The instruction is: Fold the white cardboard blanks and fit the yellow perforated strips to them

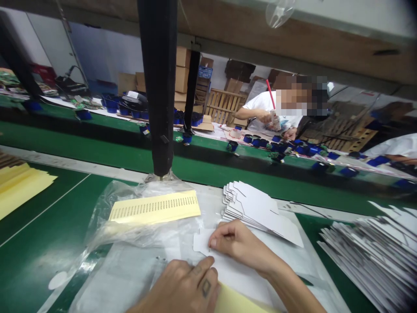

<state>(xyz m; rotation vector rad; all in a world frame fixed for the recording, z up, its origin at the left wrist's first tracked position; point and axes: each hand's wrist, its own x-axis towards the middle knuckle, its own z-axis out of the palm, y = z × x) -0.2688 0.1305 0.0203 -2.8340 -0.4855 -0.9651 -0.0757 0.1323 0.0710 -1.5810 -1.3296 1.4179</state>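
A flat white carton blank [241, 278] lies in front of me on a plastic-covered stack. My right hand [237, 243] is over its left part, thumb and forefinger pinched at the edge on a tiny piece that looks like a small label. Just below and to the left, my left hand [185, 282] has curled fingers, with the forefinger reaching to the carton. A yellow label sheet [239, 301] shows from under that hand and overlaps the carton; the left thumb is hidden. Beyond both hands lies another yellow sheet [156, 206] with a row of small printed labels.
Folded white cartons [257, 204] are stacked behind my right hand, with a larger pile [368, 256] at right. Yellow sheets [22, 187] lie at far left. A black post [158, 87] rises beyond the clear plastic bag. Across the green conveyor [202, 158], a person works among blue parts.
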